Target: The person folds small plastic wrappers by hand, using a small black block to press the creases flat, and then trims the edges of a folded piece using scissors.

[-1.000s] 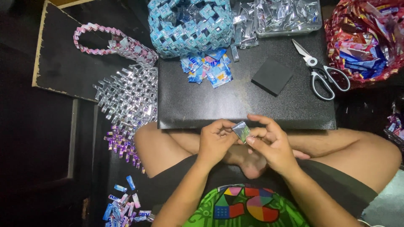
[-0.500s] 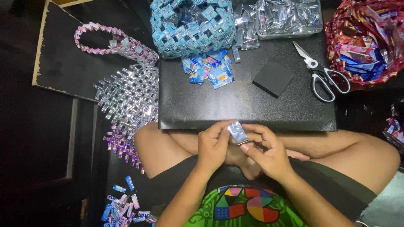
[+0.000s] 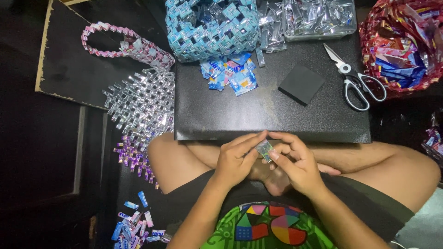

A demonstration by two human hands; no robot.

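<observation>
Black desk (image 3: 272, 115) lies just beyond both hands: left hand (image 3: 236, 159) and right hand (image 3: 295, 163) pinch a silver folded wrapper strip (image 3: 264, 149) between them, mid-fold; next, likely a firm crease.

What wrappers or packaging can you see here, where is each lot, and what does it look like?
Folded wrapper strip: pinched between left hand and right hand, small, silvery.
Blue wrappers: loose heap on black board.
Silver wrappers: clear tub, top.
Red wrappers: right basket.
</observation>
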